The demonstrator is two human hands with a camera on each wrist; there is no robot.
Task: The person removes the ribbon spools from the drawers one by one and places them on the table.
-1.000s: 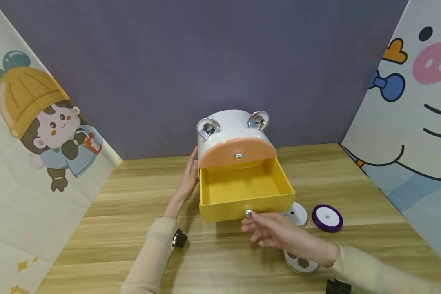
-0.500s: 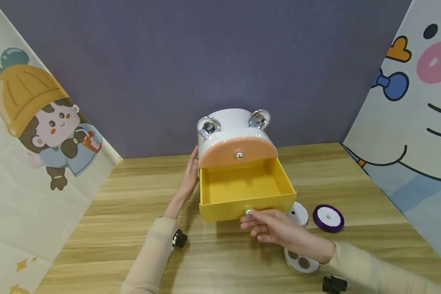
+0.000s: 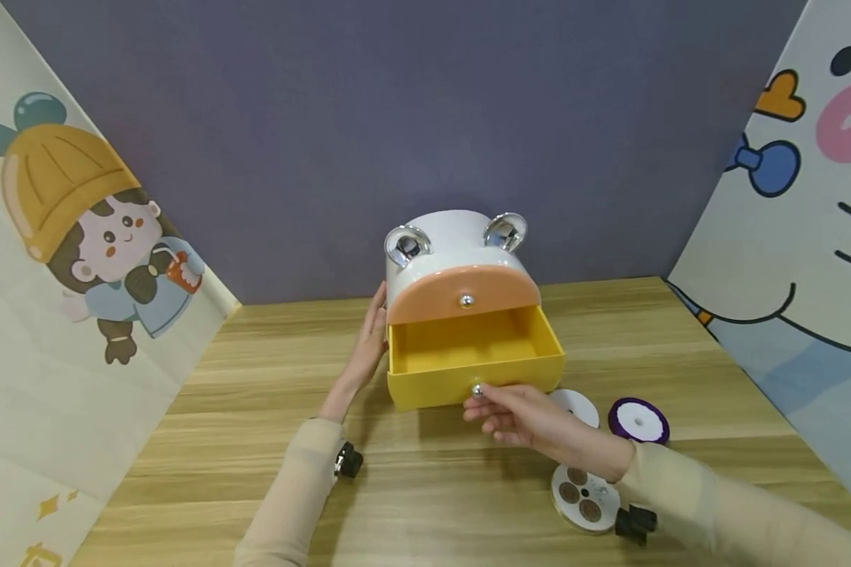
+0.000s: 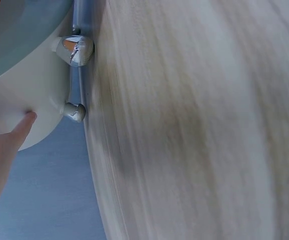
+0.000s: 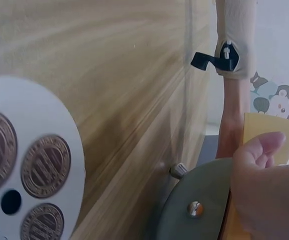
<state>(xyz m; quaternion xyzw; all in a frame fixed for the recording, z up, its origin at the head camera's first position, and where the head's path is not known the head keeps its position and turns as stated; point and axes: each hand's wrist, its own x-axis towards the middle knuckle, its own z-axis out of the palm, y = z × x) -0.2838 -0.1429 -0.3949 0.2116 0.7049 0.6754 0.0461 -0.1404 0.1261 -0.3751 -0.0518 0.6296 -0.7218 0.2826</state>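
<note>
A small white cabinet (image 3: 447, 236) with two silver ear shapes stands on the table. Its orange upper front (image 3: 436, 298) has a silver knob. Below that, a yellow drawer (image 3: 425, 387) is partly pulled out, with nothing visible inside. My right hand (image 3: 532, 421) pinches the drawer's silver knob (image 3: 477, 390) between thumb and finger; the other fingers curl loosely beneath. On the cabinet's left side my left hand (image 3: 366, 358) rests with fingers extended. The right wrist view shows a grey-green lower front (image 5: 199, 185) with its own knob.
Right of the cabinet lie a purple ribbon spool (image 3: 639, 421), a white disc (image 3: 576, 405) partly behind my right hand, and a white spool with brown round prints (image 3: 585, 499). A grey wall (image 3: 425, 118) stands close behind.
The yellow drawer has slid partway back into the cabinet, my right hand moving with its knob. The left hand stays at the cabinet's side.
</note>
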